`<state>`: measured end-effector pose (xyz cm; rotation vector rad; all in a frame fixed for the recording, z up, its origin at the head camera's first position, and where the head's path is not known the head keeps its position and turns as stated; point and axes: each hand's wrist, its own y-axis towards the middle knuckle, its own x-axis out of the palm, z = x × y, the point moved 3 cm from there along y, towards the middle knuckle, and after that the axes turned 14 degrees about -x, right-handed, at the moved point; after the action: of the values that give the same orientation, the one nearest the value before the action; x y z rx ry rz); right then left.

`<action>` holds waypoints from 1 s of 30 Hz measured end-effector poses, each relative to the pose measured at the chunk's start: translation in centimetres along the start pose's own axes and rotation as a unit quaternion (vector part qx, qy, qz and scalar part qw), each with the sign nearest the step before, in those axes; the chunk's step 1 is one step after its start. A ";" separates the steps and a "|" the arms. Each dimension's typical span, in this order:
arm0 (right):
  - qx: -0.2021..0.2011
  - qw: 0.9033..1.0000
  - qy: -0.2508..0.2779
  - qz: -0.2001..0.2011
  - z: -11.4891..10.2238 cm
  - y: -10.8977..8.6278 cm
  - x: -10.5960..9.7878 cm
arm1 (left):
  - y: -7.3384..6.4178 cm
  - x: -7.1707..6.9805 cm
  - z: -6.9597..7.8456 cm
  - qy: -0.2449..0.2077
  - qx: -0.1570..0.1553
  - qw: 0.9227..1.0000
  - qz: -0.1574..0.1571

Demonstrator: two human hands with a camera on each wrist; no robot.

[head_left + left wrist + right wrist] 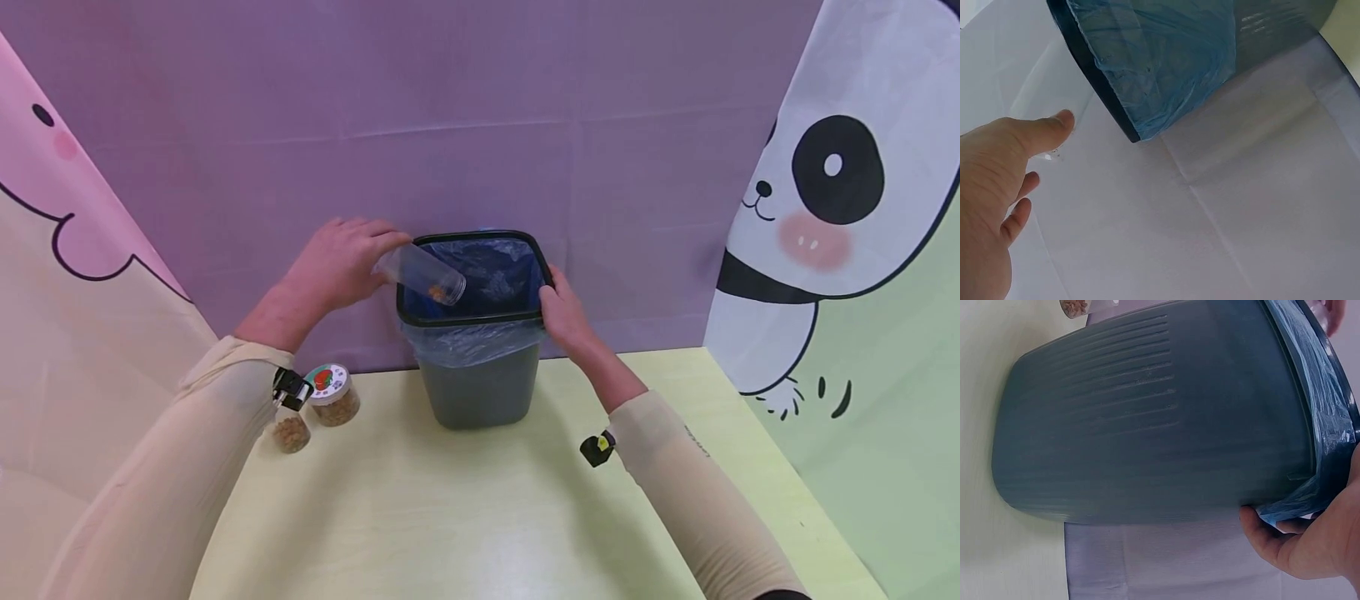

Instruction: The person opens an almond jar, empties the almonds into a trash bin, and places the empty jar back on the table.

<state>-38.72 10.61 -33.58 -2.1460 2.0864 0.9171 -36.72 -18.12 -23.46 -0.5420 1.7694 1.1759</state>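
My left hand (pixel 341 262) grips a clear plastic cup (pixel 420 268) by its base end, tipped so its mouth points down and right over the bin's opening. A few orange bits sit near the cup's mouth. In the left wrist view the thumb presses along the cup (pixel 1054 81). The grey trash bin (pixel 480 383) stands upright, lined with a blue bag (pixel 506 271) folded under its black rim (pixel 480 319). My right hand (pixel 566 312) holds the bin's rim on the right side, fingers curled at the bag's edge in the right wrist view.
Left of the bin, a round jar (pixel 335 400) with a printed lid and a smaller container (pixel 291 433) of brown bits stand on the pale table (pixel 450 517). A purple cloth wall (pixel 465 108) rises right behind the bin.
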 end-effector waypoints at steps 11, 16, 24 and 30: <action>-0.009 1.000 -0.004 -0.007 -0.4 -0.2 0.1 | 0.0 0.1 0.2 0.016 0.011 0.999 0.028; -0.008 1.000 -0.001 -0.010 -0.4 -0.1 0.1 | 0.1 -0.4 0.9 0.042 0.044 0.997 0.056; -0.002 1.000 0.003 -0.011 -0.3 -0.1 0.1 | 1.3 -1.7 3.3 0.082 0.088 0.989 0.090; -0.001 1.000 0.001 -0.014 -0.3 -0.1 0.3 | 2.5 -2.0 3.9 0.128 0.096 0.986 0.056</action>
<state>-38.55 10.23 -33.44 -2.1720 2.0508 0.9162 -35.89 -13.74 -21.02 -0.5004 2.1310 1.0308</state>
